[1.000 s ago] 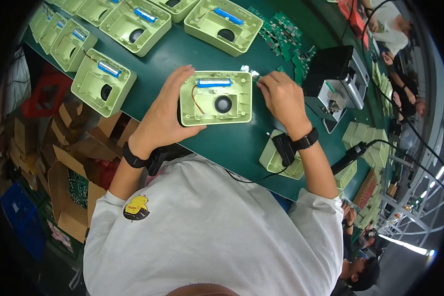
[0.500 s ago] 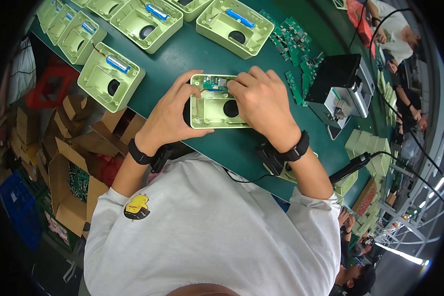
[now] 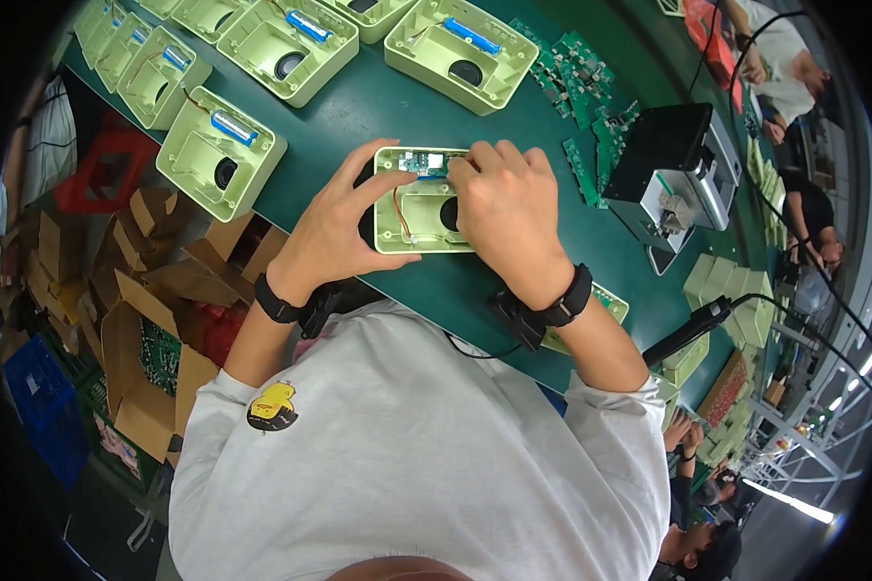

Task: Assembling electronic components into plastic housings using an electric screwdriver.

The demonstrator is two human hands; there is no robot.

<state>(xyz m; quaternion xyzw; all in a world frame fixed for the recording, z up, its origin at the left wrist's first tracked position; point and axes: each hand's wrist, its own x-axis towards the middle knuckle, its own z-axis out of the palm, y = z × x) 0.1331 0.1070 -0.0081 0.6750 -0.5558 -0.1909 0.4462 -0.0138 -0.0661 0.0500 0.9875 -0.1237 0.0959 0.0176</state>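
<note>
A pale green plastic housing lies before me on the green table, its open side up. My left hand is closed round its left end, with the index finger reaching inside to the green circuit board along the far wall. Below that finger a red wire runs to a small white plug. At the right end my right hand has its fingers bent down at the board's right side; what they pinch, if anything, is hidden. A black round speaker is partly covered by that hand.
More green housings with blue batteries stand left and beyond. Loose circuit boards lie at the far right, beside a black and silver device. Open cardboard boxes stand below on the left. Other people are at the right.
My left index finger has stretched farther across to the board, and the red wire with its plug now shows. My right hand has shifted slightly left and nearer.
</note>
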